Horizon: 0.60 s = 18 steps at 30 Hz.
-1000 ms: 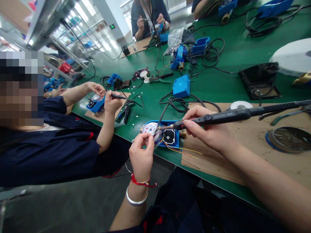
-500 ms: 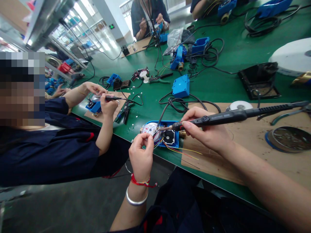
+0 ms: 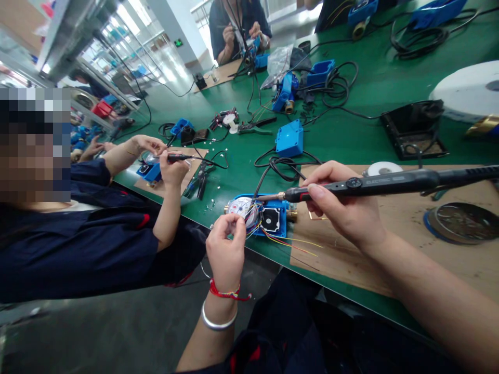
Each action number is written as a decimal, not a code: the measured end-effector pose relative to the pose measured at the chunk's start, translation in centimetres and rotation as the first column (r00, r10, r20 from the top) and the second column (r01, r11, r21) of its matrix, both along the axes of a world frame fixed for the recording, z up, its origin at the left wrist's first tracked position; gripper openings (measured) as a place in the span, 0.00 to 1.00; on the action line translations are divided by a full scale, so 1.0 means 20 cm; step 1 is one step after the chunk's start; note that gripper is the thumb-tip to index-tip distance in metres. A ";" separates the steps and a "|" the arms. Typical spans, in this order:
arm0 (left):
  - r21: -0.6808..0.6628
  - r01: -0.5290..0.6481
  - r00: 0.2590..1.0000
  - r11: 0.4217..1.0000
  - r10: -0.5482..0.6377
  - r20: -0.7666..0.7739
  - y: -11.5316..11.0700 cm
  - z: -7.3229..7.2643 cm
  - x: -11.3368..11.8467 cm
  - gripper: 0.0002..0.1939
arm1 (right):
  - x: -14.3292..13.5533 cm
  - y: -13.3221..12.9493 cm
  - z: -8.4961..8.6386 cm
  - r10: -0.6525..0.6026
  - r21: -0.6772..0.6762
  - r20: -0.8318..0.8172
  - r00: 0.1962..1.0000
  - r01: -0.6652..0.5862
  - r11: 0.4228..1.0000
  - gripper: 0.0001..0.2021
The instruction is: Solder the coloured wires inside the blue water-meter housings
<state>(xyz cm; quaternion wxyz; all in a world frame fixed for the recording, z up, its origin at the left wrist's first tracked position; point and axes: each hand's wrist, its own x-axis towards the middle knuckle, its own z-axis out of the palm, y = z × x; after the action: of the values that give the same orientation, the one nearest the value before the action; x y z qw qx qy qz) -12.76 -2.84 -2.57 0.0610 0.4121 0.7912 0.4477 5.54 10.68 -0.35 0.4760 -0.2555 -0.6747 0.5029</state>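
Note:
My right hand (image 3: 346, 208) grips a black soldering iron (image 3: 393, 182) like a pen, its metal tip over the wires of a water meter. That meter has a round dial (image 3: 239, 206), a blue housing (image 3: 283, 228) and a brass end (image 3: 292, 215); it lies at the table's near edge. My left hand (image 3: 226, 249) is closed in a pinch at the dial's near side, on what looks like a thin wire, the fingertips partly hiding it. Loose yellow, red and black wires (image 3: 298, 246) trail from the housing to the right.
Brown cardboard (image 3: 343, 259) bears a round tin (image 3: 463, 223) and a white spool (image 3: 384, 169). Behind are a blue box cover (image 3: 289, 139), coiled black cable (image 3: 284, 169) and a black iron stand (image 3: 415, 127). At left, a co-worker's hand (image 3: 173, 169) holds another iron.
My right hand and the soldering iron have shifted slightly right, and the tip has risen from the wires toward the meter's far side. My left hand stays almost still.

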 end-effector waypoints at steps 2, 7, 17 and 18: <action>0.008 -0.006 1.000 1.000 0.006 0.005 0.00 0.00 0.00 0.07 | 0.00 0.00 0.00 -0.008 0.005 -0.006 1.000 0.008 1.000 0.11; 0.011 0.000 1.000 1.000 0.000 0.016 0.00 0.00 0.00 0.08 | 0.00 0.00 0.01 -0.048 0.007 -0.034 0.998 0.048 0.999 0.12; 0.132 0.033 0.996 0.991 -0.021 -0.091 -0.03 0.01 0.01 0.11 | 0.02 0.02 0.06 -0.059 -0.007 -0.116 0.992 0.059 0.998 0.13; 0.159 0.040 0.989 0.986 -0.017 -0.146 -0.04 0.01 0.02 0.12 | 0.03 0.02 0.06 -0.052 0.000 -0.131 0.990 0.052 0.999 0.12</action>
<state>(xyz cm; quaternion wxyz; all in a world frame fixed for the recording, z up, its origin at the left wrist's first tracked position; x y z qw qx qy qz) -12.43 -3.63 -2.29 -0.0236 0.4583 0.7485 0.4786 6.08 11.13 0.92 0.5328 -0.2384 -0.6359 0.5049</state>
